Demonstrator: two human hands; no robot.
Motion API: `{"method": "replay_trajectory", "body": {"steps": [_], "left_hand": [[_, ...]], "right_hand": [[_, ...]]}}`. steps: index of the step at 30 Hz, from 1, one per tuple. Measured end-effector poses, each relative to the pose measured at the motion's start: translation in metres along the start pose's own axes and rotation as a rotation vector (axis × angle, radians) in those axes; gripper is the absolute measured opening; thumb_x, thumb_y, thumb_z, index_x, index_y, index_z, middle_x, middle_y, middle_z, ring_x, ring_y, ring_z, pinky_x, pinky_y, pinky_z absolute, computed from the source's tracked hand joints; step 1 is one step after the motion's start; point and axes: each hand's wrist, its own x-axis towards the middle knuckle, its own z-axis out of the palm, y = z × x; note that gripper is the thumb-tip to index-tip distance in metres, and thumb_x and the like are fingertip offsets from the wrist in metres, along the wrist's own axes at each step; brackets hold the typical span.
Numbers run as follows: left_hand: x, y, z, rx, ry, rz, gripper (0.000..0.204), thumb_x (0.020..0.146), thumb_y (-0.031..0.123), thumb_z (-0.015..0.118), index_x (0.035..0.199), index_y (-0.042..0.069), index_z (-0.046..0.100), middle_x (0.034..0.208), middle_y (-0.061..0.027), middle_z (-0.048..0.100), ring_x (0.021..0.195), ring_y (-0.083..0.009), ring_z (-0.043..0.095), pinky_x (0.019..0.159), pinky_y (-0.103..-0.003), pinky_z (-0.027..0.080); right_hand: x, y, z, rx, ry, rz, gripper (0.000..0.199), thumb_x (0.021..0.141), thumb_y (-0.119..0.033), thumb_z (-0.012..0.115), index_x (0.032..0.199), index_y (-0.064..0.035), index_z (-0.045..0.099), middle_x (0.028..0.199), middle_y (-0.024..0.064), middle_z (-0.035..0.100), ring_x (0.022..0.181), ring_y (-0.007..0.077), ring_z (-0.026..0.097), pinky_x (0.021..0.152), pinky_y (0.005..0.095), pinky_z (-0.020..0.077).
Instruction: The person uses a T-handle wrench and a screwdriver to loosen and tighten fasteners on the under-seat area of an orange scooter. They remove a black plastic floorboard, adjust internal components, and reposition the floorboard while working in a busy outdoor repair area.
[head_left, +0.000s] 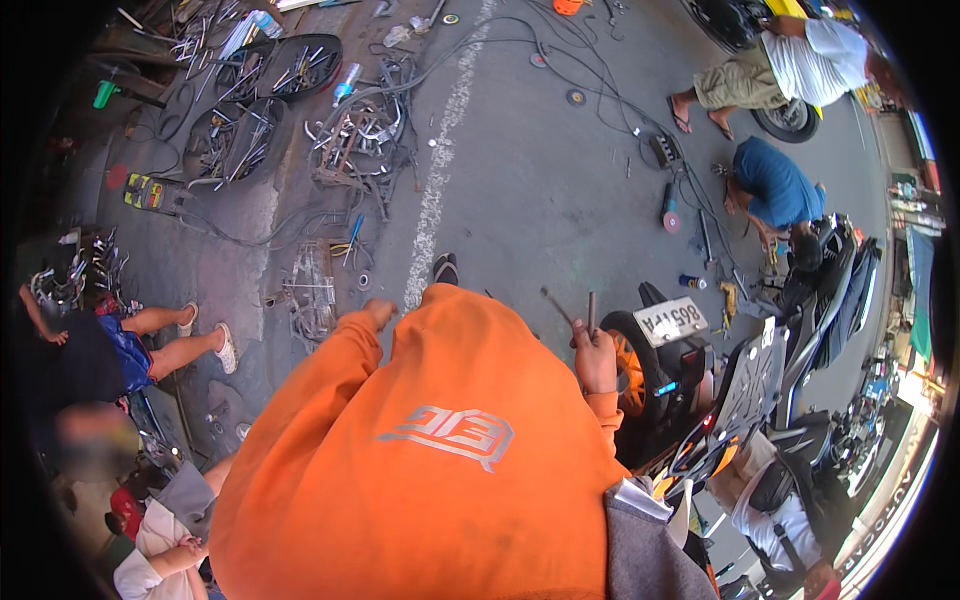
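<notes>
My right hand is closed around a slim dark metal tool and a short upright metal rod; their exact kind is too small to make out. It is just left of the orange-rimmed rear wheel of a parked motorcycle. My left hand hangs at the end of an orange sleeve, over the pavement near a metal frame-like part. Its fingers are mostly hidden. A dark sandal shows beyond my orange shirt.
Trays of tools and a pile of metal parts lie at the far left. Cables cross the pavement toward an angle grinder. A person in blue crouches at right; another person sits at left.
</notes>
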Motion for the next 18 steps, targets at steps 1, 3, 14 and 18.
{"method": "replay_trajectory", "body": {"steps": [1, 3, 14, 18], "left_hand": [[0.003, 0.031, -0.014, -0.009, 0.035, 0.13, 0.039, 0.089, 0.036, 0.063, 0.073, 0.0, 0.062, 0.059, -0.0146, 0.057, 0.046, -0.0261, 0.056, 0.048, -0.043, 0.044], [0.005, 0.092, -0.049, 0.04, 0.105, 0.214, 0.029, 0.09, 0.031, 0.062, 0.094, 0.002, 0.067, 0.065, -0.0097, 0.058, 0.048, -0.0224, 0.053, 0.047, -0.04, 0.046], [-0.055, 0.204, -0.076, -0.543, -0.019, 0.333, 0.037, 0.099, 0.04, 0.059, 0.116, 0.008, 0.066, 0.08, -0.0038, 0.059, 0.049, -0.0095, 0.044, 0.045, -0.031, 0.043], [-0.111, 0.237, -0.008, -0.626, -0.315, 0.297, 0.052, 0.097, 0.053, 0.057, 0.114, 0.005, 0.065, 0.082, -0.0078, 0.065, 0.046, -0.0115, 0.04, 0.046, -0.029, 0.041]], "right_hand": [[0.004, -0.008, 0.008, -0.015, -0.034, 0.028, 0.051, 0.097, -0.044, 0.06, 0.078, 0.003, 0.066, 0.068, 0.0155, 0.064, 0.068, 0.0261, 0.065, 0.066, 0.0389, 0.0487], [0.011, -0.023, 0.016, -0.037, -0.129, 0.087, 0.05, 0.095, -0.042, 0.062, 0.077, 0.005, 0.065, 0.065, 0.0164, 0.063, 0.066, 0.0271, 0.064, 0.065, 0.0405, 0.048], [0.068, -0.093, 0.02, -0.087, -0.361, -0.282, 0.041, 0.096, -0.036, 0.063, 0.086, 0.0044, 0.065, 0.067, 0.0133, 0.063, 0.066, 0.0211, 0.062, 0.064, 0.0396, 0.048], [0.102, -0.12, 0.034, 0.113, -0.578, -0.321, 0.04, 0.098, -0.034, 0.063, 0.088, 0.0043, 0.066, 0.073, 0.0105, 0.066, 0.069, 0.0177, 0.061, 0.065, 0.0344, 0.0481]]}}
